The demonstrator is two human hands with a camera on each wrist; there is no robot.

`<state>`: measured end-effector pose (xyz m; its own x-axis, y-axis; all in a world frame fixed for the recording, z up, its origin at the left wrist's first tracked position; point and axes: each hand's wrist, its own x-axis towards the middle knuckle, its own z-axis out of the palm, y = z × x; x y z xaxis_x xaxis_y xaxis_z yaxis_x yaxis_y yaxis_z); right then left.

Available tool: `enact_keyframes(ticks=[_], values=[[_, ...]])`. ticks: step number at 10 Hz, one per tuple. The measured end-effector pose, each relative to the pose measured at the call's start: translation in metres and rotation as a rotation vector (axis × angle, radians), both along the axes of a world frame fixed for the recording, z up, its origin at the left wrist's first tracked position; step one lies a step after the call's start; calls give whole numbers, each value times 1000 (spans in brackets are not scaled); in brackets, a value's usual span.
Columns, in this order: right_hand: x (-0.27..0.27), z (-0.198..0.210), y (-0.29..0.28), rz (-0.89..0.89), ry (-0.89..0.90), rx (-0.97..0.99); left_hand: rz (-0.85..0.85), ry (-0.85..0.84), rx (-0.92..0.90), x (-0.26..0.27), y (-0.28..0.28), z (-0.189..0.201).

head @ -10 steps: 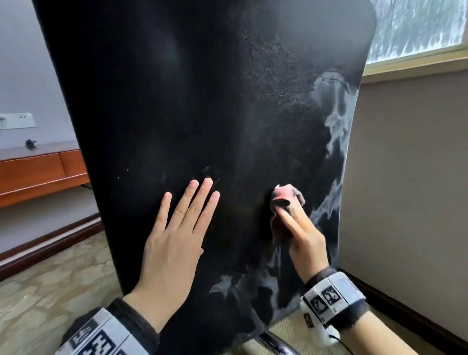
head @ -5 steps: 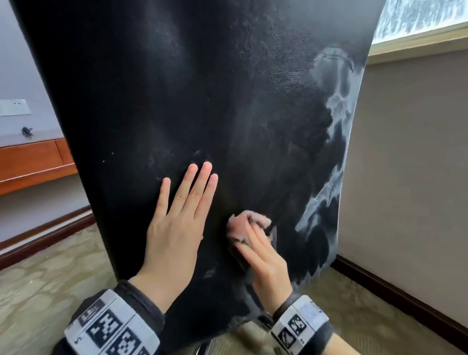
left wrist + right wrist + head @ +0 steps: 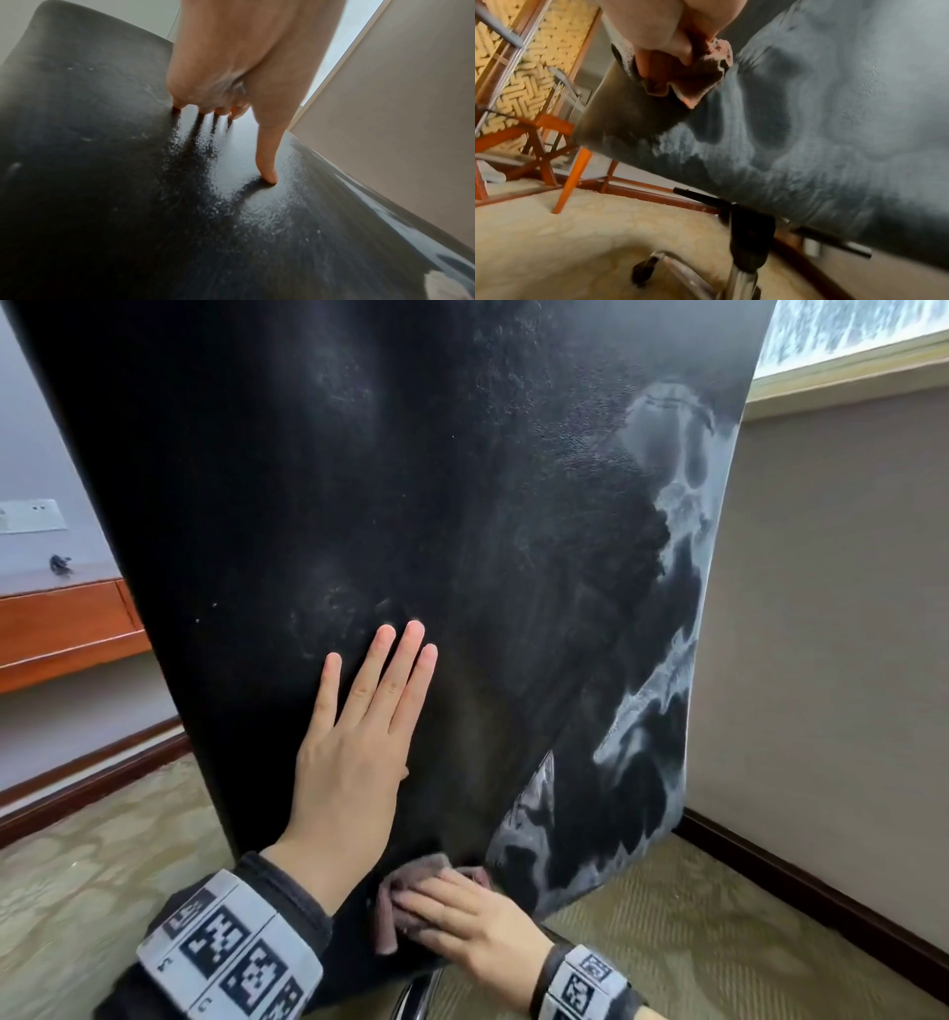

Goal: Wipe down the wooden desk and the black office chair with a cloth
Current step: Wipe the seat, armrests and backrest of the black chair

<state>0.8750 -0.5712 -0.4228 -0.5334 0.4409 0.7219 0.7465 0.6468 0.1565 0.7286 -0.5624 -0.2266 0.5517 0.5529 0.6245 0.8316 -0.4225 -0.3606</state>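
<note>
The back of the black office chair point(image 3: 411, 480) fills the head view, with grey wet streaks along its right side. My left hand point(image 3: 382, 654) lies flat against it, fingers straight; in the left wrist view the fingertips point(image 3: 267, 176) press into the black chair back point(image 3: 90, 162). My right hand point(image 3: 462, 911) grips a pink cloth point(image 3: 405, 870) against the bottom edge of the chair back, just below my left wrist. The right wrist view shows the bunched cloth point(image 3: 693, 81) pinched under my right hand's fingers point(image 3: 659, 30) on the chair back point(image 3: 808, 121). The wooden desk point(image 3: 67, 618) stands at the far left.
A beige wall point(image 3: 821, 660) with a dark baseboard stands close on the right, below a window. Under the seat are the chair's chrome column and base point(image 3: 744, 233) with a caster point(image 3: 644, 268). Orange wooden furniture legs point(image 3: 569, 172) stand on the patterned carpet point(image 3: 77, 865).
My right hand has carried the cloth down and to the left across the chair back to its bottom edge. The left hand has stayed flat in the same place.
</note>
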Motion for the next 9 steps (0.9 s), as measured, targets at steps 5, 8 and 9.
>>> enact_keyframes(ticks=[5,8,9], values=[[6,-26,-9,-63,8,-327,-53,-7,16,-8,3,-3],[39,36,-5,-87,326,-140,-3,360,4,10,8,-30],[42,-6,-26,-20,132,-285,44,407,15,6,8,-42]])
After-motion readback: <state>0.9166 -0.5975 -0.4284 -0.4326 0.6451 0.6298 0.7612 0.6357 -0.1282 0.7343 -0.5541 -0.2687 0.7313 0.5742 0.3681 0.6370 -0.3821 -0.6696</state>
